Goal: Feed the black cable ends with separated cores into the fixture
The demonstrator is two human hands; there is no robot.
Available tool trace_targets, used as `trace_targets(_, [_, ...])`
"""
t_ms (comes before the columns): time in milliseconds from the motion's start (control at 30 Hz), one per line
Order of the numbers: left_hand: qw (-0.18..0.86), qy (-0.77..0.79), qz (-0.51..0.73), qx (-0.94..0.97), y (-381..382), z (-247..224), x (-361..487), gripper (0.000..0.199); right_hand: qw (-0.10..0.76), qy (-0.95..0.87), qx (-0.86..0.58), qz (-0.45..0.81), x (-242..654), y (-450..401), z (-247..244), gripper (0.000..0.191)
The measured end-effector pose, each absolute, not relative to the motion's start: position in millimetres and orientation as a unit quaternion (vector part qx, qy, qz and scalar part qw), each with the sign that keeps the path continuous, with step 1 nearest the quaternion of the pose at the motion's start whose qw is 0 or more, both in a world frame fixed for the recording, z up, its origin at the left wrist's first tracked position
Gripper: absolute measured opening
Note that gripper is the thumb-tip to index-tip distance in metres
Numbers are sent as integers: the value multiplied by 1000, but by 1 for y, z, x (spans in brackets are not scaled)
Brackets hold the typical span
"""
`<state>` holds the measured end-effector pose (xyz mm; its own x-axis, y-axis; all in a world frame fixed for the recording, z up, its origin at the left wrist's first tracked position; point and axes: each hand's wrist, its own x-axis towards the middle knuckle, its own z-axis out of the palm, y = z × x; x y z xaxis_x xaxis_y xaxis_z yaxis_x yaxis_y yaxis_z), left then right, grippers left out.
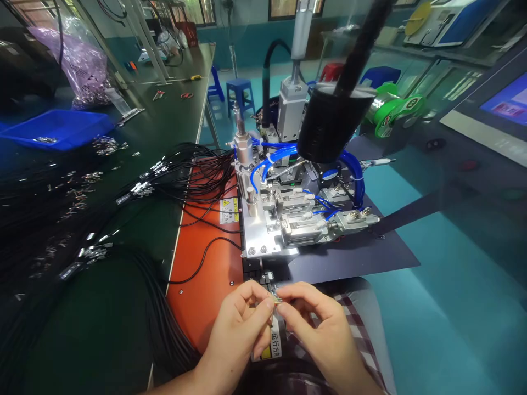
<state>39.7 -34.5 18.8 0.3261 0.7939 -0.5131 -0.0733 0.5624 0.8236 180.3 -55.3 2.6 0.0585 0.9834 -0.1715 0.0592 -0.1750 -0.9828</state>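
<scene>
My left hand point(242, 323) and my right hand point(320, 325) meet low in the middle of the head view, in front of the machine point(269, 225). Both are closed in a pinch, thumb against fingers. Between the fingertips sits a small shiny metal piece point(278, 300), gripped from either side. It is too small for me to tell its exact kind, and the fingers cover much of it. Just beyond the fingertips is the machine's front feed part point(267, 276). A white label with Chinese characters point(275, 340) shows below the hands.
Bundles of black cables point(160, 307) with metal ends lie at left, some crossing the orange plate point(197, 296). Farther back are a blue tray point(61, 129) and loose metal parts point(107, 145). A black cylinder point(329, 126) overhangs the machine; a green spool point(389, 112) and a screen point(506, 99) are right.
</scene>
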Motion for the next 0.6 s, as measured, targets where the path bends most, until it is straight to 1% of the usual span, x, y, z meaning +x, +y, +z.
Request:
trace_targets(100, [737, 490, 294, 361, -35, 18, 40, 22, 470, -530, -563, 426, 179, -55, 5, 11])
trace_targets(200, [735, 493, 290, 364, -35, 19, 40, 24, 466, -600, -551, 345, 180, -57, 6, 12])
trace_targets(267, [724, 502, 291, 374, -37, 21, 40, 24, 461, -612, -552, 329, 180, -58, 7, 13])
trace_targets(333, [691, 504, 312, 414, -39, 23, 40, 21, 454, -565, -564, 395, 180, -58, 9, 15])
trace_targets(433, [609, 490, 358, 511, -41, 25, 39, 13, 428, -429, -539, 585, 181, -55, 11, 22])
trace_targets(467, [588, 484, 365, 536, -41, 25, 39, 11, 421, -393, -522, 630, 182, -55, 12, 24])
trace_targets(533, [584, 472, 360, 554, -40, 26, 40, 8, 418, -360, -498, 669, 185, -54, 12, 26])
trace_targets(600, [616, 470, 345, 530, -37, 28, 41, 10, 418, -362, -501, 666, 187, -56, 12, 25])
